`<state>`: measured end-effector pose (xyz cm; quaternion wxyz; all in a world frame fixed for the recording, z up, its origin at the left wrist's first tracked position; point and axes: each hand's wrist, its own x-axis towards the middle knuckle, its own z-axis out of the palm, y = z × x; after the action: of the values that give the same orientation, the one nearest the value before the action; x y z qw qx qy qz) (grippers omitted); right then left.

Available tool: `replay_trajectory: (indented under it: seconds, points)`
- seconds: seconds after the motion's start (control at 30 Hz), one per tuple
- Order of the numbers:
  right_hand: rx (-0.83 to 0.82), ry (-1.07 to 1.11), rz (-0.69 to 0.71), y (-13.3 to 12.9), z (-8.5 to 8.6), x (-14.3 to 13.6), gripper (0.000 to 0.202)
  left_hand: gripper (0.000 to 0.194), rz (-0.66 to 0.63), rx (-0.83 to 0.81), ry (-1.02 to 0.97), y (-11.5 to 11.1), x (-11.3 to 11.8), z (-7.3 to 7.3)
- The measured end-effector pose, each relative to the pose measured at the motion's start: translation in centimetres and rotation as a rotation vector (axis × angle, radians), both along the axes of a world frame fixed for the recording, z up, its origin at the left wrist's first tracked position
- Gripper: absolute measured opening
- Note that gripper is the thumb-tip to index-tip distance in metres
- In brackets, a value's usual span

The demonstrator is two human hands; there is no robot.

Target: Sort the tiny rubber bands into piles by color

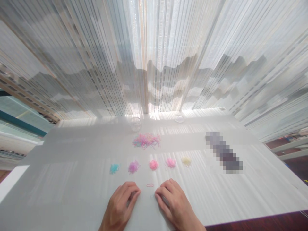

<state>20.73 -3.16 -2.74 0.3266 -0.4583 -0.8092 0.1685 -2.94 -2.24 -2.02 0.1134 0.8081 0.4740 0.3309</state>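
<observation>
Both my hands rest on a white table near its front edge, fingers curled down. My left hand and my right hand flank a single pink rubber band lying on the table between them; neither hand holds it. Beyond lies a row of small sorted piles of bands: blue, purple, pink, another pink, yellow. Farther back sits a mixed heap of coloured bands.
Two clear round containers stand at the table's far edge, under a sheer striped curtain. A blurred dark object lies at the right. The table's front right edge meets a dark floor.
</observation>
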Motion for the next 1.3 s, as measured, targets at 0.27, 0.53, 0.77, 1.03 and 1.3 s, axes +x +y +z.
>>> replay_trajectory:
  seconds: [0.27,0.53,0.77,1.03,1.3]
  points:
    - [-0.03,0.025,0.004,-0.1,0.2,0.1,0.013,0.015,0.011,0.042,-0.055,0.0,-0.2,-0.3]
    - [-0.054,0.079,0.0,-0.1,-0.3,0.1,0.012,0.014,-0.018,0.081,-0.029,0.0,-0.2,-0.4]
    - [-0.061,0.108,0.01,0.0,-0.5,0.3,0.012,0.015,-0.014,0.064,-0.039,0.1,0.0,-0.3]
    - [-0.073,0.173,-0.024,0.1,-0.1,0.3,0.013,0.013,-0.014,-0.036,-0.065,0.2,0.0,-0.3]
    - [-0.059,0.177,-0.026,0.3,-0.2,0.2,0.013,0.011,0.012,-0.241,-0.198,-0.4,0.2,0.7]
